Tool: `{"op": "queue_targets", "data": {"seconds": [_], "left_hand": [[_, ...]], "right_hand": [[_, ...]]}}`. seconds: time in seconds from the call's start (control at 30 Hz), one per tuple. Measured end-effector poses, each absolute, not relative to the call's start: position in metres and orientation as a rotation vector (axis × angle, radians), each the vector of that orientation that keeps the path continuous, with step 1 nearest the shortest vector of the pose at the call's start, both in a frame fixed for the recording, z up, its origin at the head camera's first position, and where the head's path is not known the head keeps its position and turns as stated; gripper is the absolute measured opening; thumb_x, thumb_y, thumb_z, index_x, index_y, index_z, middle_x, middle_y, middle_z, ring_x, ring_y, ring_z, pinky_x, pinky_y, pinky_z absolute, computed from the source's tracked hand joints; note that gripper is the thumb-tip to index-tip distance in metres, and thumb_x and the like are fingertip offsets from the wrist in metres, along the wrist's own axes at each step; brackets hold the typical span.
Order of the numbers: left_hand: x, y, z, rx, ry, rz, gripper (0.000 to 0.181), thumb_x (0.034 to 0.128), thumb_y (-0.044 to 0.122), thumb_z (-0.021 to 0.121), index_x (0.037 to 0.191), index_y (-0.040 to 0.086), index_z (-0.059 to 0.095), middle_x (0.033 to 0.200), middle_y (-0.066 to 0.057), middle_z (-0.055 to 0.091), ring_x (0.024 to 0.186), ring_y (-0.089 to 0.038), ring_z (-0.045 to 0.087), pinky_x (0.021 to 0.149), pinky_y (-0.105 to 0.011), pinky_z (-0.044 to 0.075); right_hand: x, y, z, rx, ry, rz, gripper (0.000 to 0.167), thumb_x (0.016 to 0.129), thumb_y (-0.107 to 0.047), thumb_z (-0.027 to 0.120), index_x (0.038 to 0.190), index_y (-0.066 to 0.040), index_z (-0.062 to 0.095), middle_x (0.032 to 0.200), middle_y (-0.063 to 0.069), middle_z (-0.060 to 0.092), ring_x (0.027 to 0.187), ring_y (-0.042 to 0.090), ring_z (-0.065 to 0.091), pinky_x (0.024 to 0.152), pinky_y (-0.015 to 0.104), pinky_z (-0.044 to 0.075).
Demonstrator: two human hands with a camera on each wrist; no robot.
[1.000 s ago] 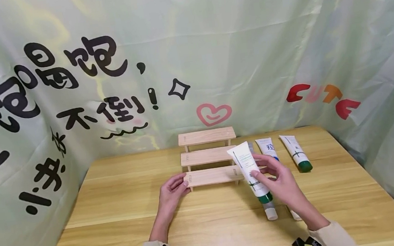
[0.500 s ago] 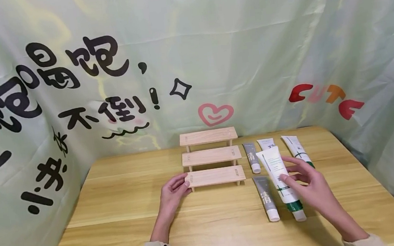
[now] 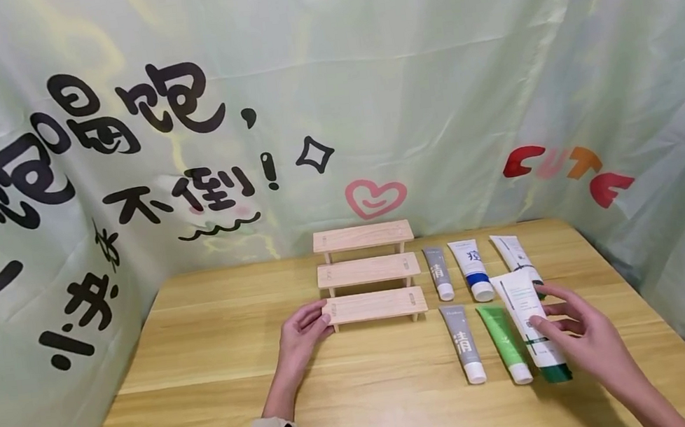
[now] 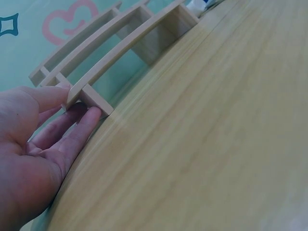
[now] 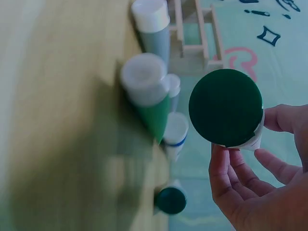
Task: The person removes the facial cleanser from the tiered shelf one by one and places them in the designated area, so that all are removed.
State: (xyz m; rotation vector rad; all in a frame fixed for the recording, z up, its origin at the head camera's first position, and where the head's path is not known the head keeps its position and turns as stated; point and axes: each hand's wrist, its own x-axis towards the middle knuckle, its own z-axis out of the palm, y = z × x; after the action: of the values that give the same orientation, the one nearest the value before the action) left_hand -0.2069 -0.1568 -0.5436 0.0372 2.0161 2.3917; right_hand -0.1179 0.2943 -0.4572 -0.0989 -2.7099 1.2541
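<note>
My left hand pinches the left end of the lowest step of a three-step wooden display stand. In the left wrist view, thumb and fingers lie around that step's corner. Over at the right, my right hand holds a white squeeze tube with a dark green cap, cap end toward me. Its round cap faces the right wrist camera, and the tube is raised off the table. Just left of it lies a green tube with a white cap.
Two grey tubes lie one before the other, right of the stand. Behind the held tube are a white tube with a blue band and another white tube with a green cap. A printed curtain hangs behind the wooden table.
My right hand has carried the white tube rightward from beside the stand, past the grey and green tubes, which now show fully. My left hand has stayed on the stand.
</note>
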Motion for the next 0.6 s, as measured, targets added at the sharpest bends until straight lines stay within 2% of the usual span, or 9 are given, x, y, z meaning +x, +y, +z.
{"op": "queue_targets", "data": {"seconds": [0.1,0.2,0.3,0.43,0.6], "left_hand": [[-0.206,-0.157,-0.544,0.033,2.015,2.393,0.036,0.0949,0.000,0.072,0.130,-0.004,0.066,0.123,-0.027,0.066,0.104,-0.025,0.069,0.090,-0.036,0.064],[-0.206,-0.156,-0.544,0.034,2.009,2.404,0.037,0.0946,0.000,0.072,0.130,-0.006,0.065,0.123,-0.027,0.066,0.103,-0.025,0.070,0.090,-0.036,0.064],[-0.206,-0.156,-0.544,0.032,1.986,2.410,0.037,0.0943,-0.002,0.072,0.130,-0.007,0.064,0.122,-0.028,0.066,0.101,-0.024,0.071,0.089,-0.036,0.064],[-0.206,-0.156,-0.545,0.035,1.973,2.410,0.037,0.0945,-0.003,0.071,0.131,-0.006,0.064,0.122,-0.028,0.067,0.100,-0.023,0.071,0.088,-0.036,0.064],[-0.206,-0.158,-0.544,0.028,1.974,2.418,0.036,0.0944,-0.002,0.072,0.130,-0.005,0.065,0.122,-0.027,0.067,0.100,-0.024,0.071,0.088,-0.036,0.064]], "right_hand": [[-0.115,0.304,-0.463,-0.148,-2.756,1.227,0.062,0.098,-0.035,0.072,0.148,-0.006,0.048,0.125,0.029,0.063,0.090,-0.007,0.056,0.068,0.006,0.052],[-0.115,0.312,-0.466,-0.212,-2.810,1.201,0.067,0.099,-0.041,0.070,0.149,-0.004,0.045,0.124,0.030,0.062,0.097,0.015,0.063,0.066,0.008,0.052],[-0.116,0.319,-0.470,-0.275,-2.874,1.183,0.073,0.099,-0.045,0.068,0.150,-0.001,0.042,0.125,0.032,0.060,0.101,0.035,0.063,0.065,0.011,0.052],[-0.118,0.327,-0.475,-0.291,-2.951,1.161,0.075,0.099,-0.046,0.067,0.151,0.000,0.039,0.123,0.033,0.061,0.101,0.037,0.064,0.068,0.021,0.056],[-0.123,0.332,-0.481,-0.294,-3.017,1.159,0.075,0.100,-0.045,0.066,0.152,0.000,0.037,0.122,0.034,0.061,0.101,0.038,0.064,0.079,0.046,0.063]]}}
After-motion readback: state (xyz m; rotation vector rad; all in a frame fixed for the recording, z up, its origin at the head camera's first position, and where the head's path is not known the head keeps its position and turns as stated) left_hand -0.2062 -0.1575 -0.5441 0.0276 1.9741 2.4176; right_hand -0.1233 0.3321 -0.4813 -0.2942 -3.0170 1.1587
